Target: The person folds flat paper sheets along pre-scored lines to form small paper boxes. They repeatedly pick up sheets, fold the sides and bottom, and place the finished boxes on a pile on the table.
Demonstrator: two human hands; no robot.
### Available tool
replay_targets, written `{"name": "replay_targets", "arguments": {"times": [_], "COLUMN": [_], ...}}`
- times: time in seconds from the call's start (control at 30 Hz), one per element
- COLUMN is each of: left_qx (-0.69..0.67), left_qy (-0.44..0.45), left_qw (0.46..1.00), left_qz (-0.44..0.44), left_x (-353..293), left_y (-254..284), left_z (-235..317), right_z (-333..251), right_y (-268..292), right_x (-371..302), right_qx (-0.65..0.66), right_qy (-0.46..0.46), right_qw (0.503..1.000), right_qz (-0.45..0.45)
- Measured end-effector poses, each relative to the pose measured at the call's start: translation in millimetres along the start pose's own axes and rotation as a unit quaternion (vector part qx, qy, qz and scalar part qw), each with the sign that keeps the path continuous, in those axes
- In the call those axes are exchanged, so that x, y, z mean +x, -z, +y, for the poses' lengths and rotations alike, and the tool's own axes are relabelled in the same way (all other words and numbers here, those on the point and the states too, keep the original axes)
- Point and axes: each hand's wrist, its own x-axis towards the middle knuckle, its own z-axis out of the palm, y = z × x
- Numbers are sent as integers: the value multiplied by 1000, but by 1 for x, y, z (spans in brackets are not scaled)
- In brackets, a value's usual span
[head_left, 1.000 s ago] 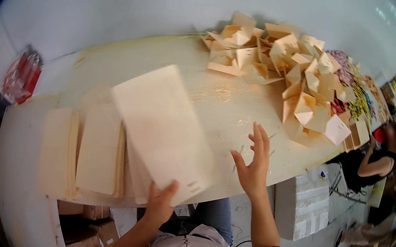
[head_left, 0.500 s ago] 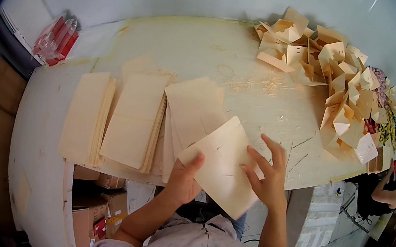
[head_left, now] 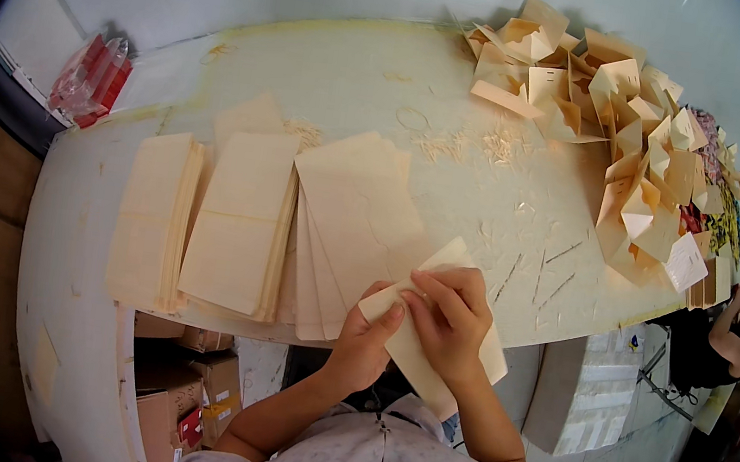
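Observation:
A cream card sheet [head_left: 414,360] is tilted in front of me, past the table's front edge. My left hand [head_left: 361,347] is closed on its left edge, thumb on top. My right hand [head_left: 451,321] is closed over the middle of the sheet, its fingers pinching at the card close to the left thumb. Whatever the right fingertips grip there is partly hidden. Just beyond my hands lie fanned cream sheets [head_left: 360,202]. To their left are two neat stacks of cream card, a middle stack [head_left: 242,205] and an outer stack [head_left: 148,216].
Folded cream card pieces [head_left: 633,116] are heaped at the far right. Small card scraps [head_left: 503,144] lie scattered on the pale table [head_left: 335,68]. A red plastic-wrapped pack [head_left: 95,83] sits at the far left. Cardboard boxes [head_left: 180,393] stand underneath. Another person [head_left: 724,348] is at the right.
My right hand has moved left and down onto the sheet, its spread fingers now closed at the middle. The left hand's grip has shifted along the sheet's left edge.

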Motion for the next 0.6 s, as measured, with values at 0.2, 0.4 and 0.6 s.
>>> {"name": "replay_targets", "arguments": {"times": [0.2,0.4,0.6], "left_qx": [-23,-46,-46], "left_qy": [25,48,52], "left_qw": [999,998,997], "left_qz": [13,0,-21], "left_x": [-1,1,1], "left_y": [-4,5,8], "left_z": [5,4,6], "right_z": [3,9,9], "right_y": [-1,-4,-1], "right_x": [2,-2,0], "right_qx": [-16,1,14], "right_qy": [1,10,18], "right_qw": [1000,1000,1000], "right_qz": [13,17,14]}}
